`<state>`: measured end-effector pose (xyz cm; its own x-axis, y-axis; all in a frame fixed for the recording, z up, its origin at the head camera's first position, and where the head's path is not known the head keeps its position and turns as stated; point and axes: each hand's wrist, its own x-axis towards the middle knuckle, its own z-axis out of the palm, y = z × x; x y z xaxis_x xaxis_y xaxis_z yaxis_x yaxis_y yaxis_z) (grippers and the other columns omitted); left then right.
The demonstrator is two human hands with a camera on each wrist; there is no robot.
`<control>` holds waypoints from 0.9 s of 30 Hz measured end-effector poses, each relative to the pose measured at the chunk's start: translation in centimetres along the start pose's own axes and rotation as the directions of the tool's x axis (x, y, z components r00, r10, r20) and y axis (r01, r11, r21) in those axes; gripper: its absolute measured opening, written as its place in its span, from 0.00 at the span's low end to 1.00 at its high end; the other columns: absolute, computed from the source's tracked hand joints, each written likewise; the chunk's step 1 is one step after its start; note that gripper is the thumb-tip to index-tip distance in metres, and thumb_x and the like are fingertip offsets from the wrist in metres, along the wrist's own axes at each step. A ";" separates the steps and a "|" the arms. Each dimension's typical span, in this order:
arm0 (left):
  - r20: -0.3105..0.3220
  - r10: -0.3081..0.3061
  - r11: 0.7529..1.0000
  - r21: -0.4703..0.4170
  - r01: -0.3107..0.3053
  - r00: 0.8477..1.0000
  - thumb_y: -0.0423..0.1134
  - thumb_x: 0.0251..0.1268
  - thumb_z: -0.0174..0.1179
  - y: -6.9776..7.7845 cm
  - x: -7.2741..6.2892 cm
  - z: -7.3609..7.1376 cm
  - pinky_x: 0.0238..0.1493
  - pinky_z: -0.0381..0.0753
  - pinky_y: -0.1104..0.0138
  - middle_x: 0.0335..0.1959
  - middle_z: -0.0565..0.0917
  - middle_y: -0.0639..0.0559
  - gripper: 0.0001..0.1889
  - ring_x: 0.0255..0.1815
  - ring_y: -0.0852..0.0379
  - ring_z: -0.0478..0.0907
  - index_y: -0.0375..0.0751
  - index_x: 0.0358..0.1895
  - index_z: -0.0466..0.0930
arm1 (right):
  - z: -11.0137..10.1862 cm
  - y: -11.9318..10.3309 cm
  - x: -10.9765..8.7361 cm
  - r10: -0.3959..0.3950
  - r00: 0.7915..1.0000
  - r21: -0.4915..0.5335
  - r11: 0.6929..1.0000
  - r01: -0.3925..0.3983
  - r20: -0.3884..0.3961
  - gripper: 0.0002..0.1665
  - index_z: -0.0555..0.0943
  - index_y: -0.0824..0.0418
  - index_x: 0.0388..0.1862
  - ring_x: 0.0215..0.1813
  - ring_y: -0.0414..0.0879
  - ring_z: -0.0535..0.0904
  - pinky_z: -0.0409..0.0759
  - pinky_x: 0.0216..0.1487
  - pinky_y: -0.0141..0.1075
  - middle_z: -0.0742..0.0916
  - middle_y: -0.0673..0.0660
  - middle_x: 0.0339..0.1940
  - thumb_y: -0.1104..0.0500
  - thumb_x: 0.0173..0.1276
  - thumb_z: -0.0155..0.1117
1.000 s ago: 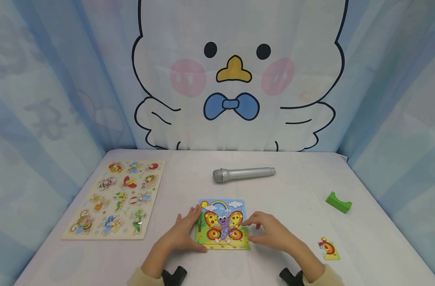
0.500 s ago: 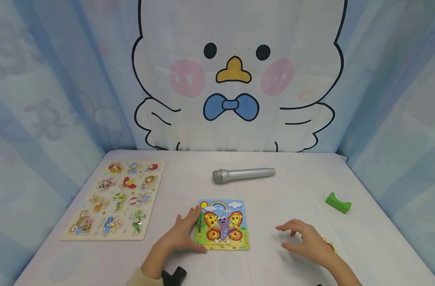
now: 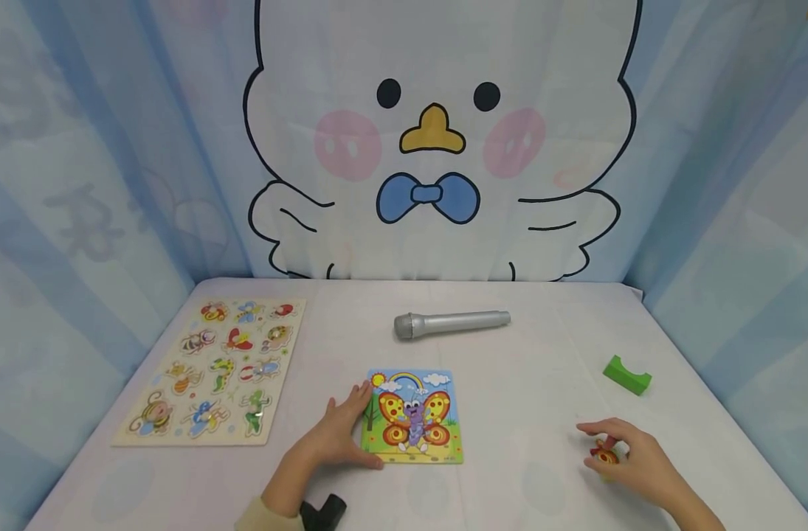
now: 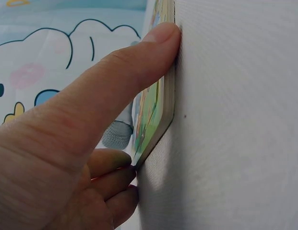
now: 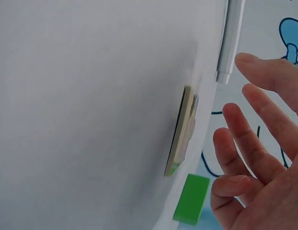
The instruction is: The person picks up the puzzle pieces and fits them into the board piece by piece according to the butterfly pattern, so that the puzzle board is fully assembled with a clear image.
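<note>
A square butterfly jigsaw puzzle [image 3: 413, 417] lies on the table in the head view. My left hand [image 3: 333, 435] rests at its left side, thumb on the near edge and fingertips against the left edge. The left wrist view shows the thumb [image 4: 139, 57] laid straight along the puzzle's edge. To the right, my right hand [image 3: 639, 457] hovers over a loose puzzle piece [image 3: 606, 456] with a red and yellow swirl, partly hidden by the thumb. In the right wrist view the fingers [image 5: 256, 148] are spread and apart from the piece [image 5: 181, 136].
A wooden board with insect-shaped pieces [image 3: 207, 369] lies at the left. Behind the puzzle is a silver toy microphone [image 3: 451, 324]. A green notched block [image 3: 627, 376] sits beyond the right hand. Printed curtains [image 3: 437, 243] stand around the table's back and sides.
My right hand has left the puzzle's right edge and moved right, over the loose piece. The left hand and the puzzle have stayed in place.
</note>
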<state>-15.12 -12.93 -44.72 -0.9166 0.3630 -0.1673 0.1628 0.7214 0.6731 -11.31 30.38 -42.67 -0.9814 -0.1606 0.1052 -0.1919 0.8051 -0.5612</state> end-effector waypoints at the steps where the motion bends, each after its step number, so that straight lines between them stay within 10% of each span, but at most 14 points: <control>1: -0.001 -0.001 1.000 -0.003 0.001 1.000 0.52 0.30 0.76 0.0 0.0 0.0 0.66 0.34 0.42 0.72 0.49 0.39 0.61 0.72 0.42 0.43 0.31 0.69 0.50 | -0.2 0.3 -0.1 0.016 1.000 -0.012 1.000 -0.016 0.007 0.26 0.82 0.57 0.45 0.30 0.35 0.70 0.66 0.26 0.29 0.81 0.47 0.34 0.56 0.43 0.77; 13: -0.006 -0.008 1.000 0.002 0.008 1.000 0.51 0.30 0.76 0.3 -0.2 -0.2 0.67 0.34 0.43 0.71 0.49 0.39 0.61 0.72 0.42 0.43 0.31 0.69 0.50 | -1.7 2.7 -0.5 0.149 0.969 -0.076 0.988 -0.137 0.195 0.33 0.79 0.61 0.49 0.32 0.36 0.69 0.70 0.29 0.29 0.81 0.57 0.46 0.58 0.40 0.77; 27: 0.000 -0.006 1.000 -0.003 0.006 1.000 0.51 0.30 0.76 0.2 -0.2 0.0 0.67 0.34 0.43 0.71 0.49 0.39 0.61 0.72 0.42 0.43 0.31 0.69 0.50 | -1.7 2.6 -0.1 0.194 0.960 -0.117 0.978 -0.173 0.201 0.37 0.77 0.65 0.53 0.32 0.42 0.68 0.67 0.25 0.29 0.81 0.53 0.39 0.64 0.37 0.77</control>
<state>-14.96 -12.84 -44.54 -0.9176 0.3586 -0.1713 0.1561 0.7216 0.6744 -11.76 33.46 -42.80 -0.9785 -0.1128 -0.1728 -0.0186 0.8820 -0.4709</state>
